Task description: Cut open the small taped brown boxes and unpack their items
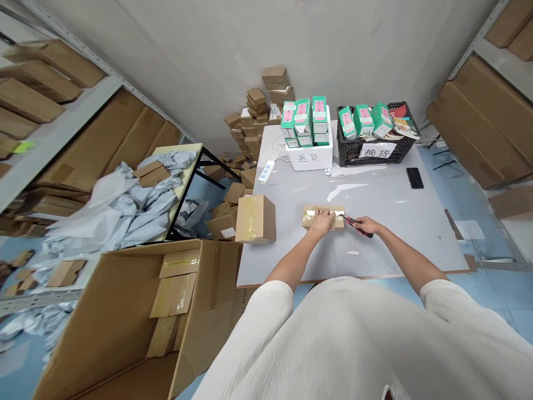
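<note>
A small cardboard box (pixel 308 215) with shiny clear tape along its top lies on the grey table in front of me. My left hand (pixel 322 221) holds it from above, fingers bent over the taped top. In my right hand (pixel 368 225) is a red and black box cutter (pixel 352 221), closed in the fingers. Its tip meets the right end of the box's top; the blade itself is too small to make out. A larger taped carton (pixel 255 218) stands to the left on the same table.
Behind stand a white bin (pixel 310 161) and a black crate (pixel 375 150), both holding green-and-pink boxes. A phone (pixel 415 178) lies right, a power strip (pixel 267 171) left. A big open carton (pixel 125 311) stands beside the table (pixel 291 261). Shelves flank both sides.
</note>
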Motion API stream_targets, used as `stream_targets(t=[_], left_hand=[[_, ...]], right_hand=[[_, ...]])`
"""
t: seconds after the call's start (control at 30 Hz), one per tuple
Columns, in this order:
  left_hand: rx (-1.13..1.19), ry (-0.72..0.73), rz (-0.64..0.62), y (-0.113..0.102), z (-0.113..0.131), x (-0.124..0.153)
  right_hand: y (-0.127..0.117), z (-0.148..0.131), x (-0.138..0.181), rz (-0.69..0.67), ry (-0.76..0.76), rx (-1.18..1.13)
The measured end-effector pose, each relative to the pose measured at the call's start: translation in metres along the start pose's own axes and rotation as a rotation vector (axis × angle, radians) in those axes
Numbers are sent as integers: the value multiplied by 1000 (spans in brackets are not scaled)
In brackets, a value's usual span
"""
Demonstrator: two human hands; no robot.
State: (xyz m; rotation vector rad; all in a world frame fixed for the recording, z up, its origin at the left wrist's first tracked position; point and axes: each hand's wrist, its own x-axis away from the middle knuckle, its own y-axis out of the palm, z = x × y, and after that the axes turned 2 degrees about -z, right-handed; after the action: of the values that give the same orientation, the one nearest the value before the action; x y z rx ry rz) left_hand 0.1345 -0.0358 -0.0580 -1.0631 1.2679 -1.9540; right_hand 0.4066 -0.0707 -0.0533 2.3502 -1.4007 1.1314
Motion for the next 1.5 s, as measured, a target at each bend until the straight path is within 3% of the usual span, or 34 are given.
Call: stream_targets(t=[0.17, 0.33, 0.5, 0.87, 1.07, 1.5], left_hand=[[-8, -15, 3, 0, 0, 0], [13, 1, -12, -1, -1, 3], [84, 38, 64, -1, -6, 9], [107, -72, 123, -2, -9, -23], [98, -82, 40, 4, -18, -34], [64, -74, 150, 29, -15, -21]], right_hand=[[-6, 6, 4, -41, 11, 63], [-13, 4, -3, 88, -65, -14], [-14, 5, 0, 208, -164, -4], [5, 7, 26, 350, -296, 668], [14, -5, 23, 410, -243, 898], [25, 4, 19, 520, -206, 848]])
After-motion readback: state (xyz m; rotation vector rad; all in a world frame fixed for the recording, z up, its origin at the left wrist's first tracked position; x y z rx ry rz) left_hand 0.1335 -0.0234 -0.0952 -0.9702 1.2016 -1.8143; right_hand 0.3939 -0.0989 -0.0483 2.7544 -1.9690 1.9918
